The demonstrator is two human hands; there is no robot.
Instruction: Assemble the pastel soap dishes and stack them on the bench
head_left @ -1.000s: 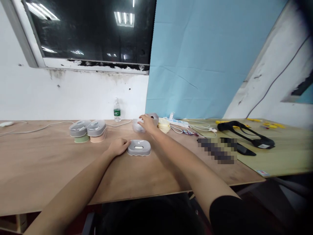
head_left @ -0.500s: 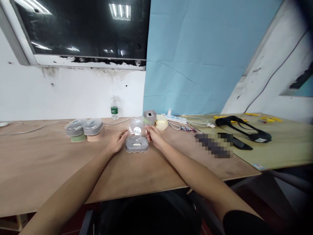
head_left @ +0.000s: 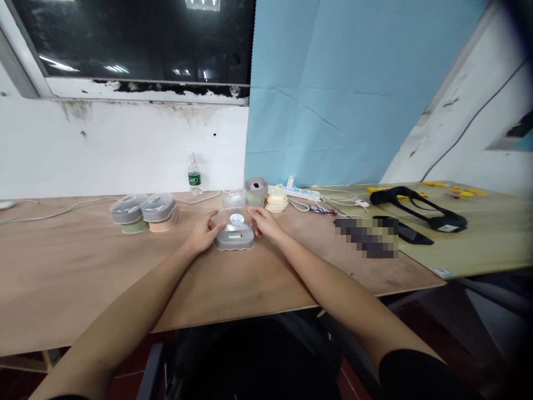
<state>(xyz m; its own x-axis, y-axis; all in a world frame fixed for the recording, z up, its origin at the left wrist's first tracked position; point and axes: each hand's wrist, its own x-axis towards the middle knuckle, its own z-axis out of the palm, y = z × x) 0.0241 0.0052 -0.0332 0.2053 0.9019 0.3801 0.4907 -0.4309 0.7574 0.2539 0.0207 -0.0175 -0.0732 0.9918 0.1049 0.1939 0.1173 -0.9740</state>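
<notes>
A clear plastic cover (head_left: 237, 219) with a round white label is held between my two hands. It sits tilted just above and behind a grey lid (head_left: 235, 239), overlapping its far part. My left hand (head_left: 203, 232) grips the cover's left edge, the thumb on its near side. At the right edge, my right hand (head_left: 267, 224) pinches the cover with curled fingers. Whether the cover touches the lid I cannot tell. Behind it stand another clear plastic piece (head_left: 234, 198) and a grey container (head_left: 255, 193).
Two grey-lidded boxes, one with a green base (head_left: 134, 225) and one with a peach base (head_left: 164, 223), stand to the left. A water bottle (head_left: 194, 175) is by the wall. Right lie stacked yellow pieces (head_left: 276, 200), a power strip (head_left: 305, 193) and a black strap-like frame (head_left: 416, 209).
The clear cover has come nearer and lower, tilting over the grey lid. Both hands moved with it, and the left thumb now reaches onto its edge. The view has tipped slightly downward.
</notes>
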